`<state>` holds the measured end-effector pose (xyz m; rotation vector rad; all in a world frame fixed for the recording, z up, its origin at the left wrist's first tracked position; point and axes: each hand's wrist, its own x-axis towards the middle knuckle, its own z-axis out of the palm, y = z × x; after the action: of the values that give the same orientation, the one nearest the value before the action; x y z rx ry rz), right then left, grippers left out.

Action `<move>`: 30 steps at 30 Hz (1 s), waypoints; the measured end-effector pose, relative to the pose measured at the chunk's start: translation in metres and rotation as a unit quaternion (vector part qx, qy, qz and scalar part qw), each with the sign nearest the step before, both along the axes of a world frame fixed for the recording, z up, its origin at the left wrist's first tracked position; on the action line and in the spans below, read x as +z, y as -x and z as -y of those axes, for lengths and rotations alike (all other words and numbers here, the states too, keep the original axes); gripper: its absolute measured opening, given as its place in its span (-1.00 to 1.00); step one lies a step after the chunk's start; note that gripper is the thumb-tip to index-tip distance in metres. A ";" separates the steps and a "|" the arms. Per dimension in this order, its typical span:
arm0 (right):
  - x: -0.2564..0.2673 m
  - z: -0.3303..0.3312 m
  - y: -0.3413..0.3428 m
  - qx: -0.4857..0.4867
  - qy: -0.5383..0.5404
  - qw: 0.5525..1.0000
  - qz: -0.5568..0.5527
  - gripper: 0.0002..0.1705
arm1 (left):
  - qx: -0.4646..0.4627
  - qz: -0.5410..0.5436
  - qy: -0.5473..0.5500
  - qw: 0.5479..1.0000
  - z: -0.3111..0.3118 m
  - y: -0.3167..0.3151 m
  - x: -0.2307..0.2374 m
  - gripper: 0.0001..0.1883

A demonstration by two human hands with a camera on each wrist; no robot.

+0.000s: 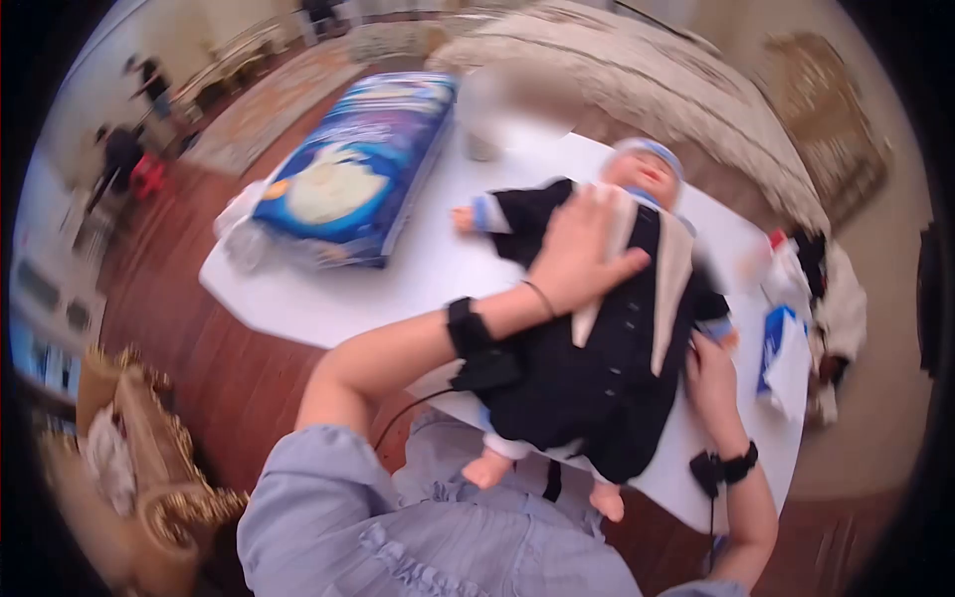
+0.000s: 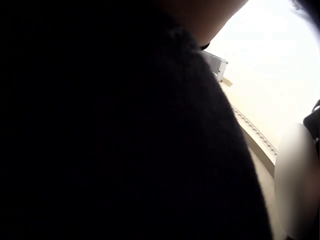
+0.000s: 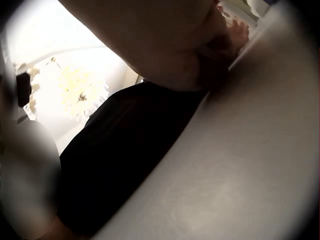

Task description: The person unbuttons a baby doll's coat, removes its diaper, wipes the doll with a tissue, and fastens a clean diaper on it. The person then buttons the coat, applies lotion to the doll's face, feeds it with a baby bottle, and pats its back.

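Note:
A baby doll (image 1: 637, 298) lies on its back on the white table (image 1: 298, 303), in a black outfit with cream lapels, blue cuffs and a striped cap. My left hand (image 1: 587, 244) rests flat across its chest, fingers toward the shoulder and thumb out to the side. Down at the doll's other side, next to its sleeve cuff, my right hand (image 1: 711, 378) touches the outfit's edge. Its fingers are partly hidden, and I cannot tell whether they grip the cloth. Black cloth (image 2: 125, 140) fills most of the left wrist view. In the right wrist view the right hand (image 3: 200, 55) is dark against the black outfit (image 3: 130, 145).
A large blue diaper pack (image 1: 348, 179) lies at the table's far left. A blue and white packet (image 1: 783, 358) sits at the right edge, near piled clothes (image 1: 836, 308). A bed (image 1: 696, 90) stands beyond the table; an ornate chair (image 1: 149, 458) is at lower left.

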<state>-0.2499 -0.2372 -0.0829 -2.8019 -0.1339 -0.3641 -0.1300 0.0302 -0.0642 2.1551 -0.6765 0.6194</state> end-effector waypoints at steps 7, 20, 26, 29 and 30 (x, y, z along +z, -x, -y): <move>-0.028 0.025 -0.072 -0.005 0.234 0.962 -0.140 -0.59 | 0.013 -0.087 0.009 0.996 -0.005 0.003 -0.017 -0.01; 0.042 -0.108 -0.081 0.074 -0.152 0.985 0.017 -0.51 | -0.053 -0.149 0.112 0.981 -0.008 0.004 -0.013 -0.05; 0.029 -0.111 0.017 0.114 -0.232 0.965 0.051 -0.49 | -0.129 -0.133 0.139 0.973 -0.002 0.025 0.030 -0.01; 0.053 -0.123 0.008 0.109 -0.269 0.954 0.072 -0.47 | -0.191 -0.012 0.213 0.958 0.015 0.031 0.049 0.12; 0.057 -0.120 0.003 0.093 -0.278 0.952 0.083 -0.47 | -0.214 0.009 0.239 0.947 0.019 0.034 0.058 0.16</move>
<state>-0.2532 -0.1174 -0.0255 -2.1810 -0.2826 -0.5022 -0.1639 0.0111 -0.0059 1.4955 -0.8709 0.5017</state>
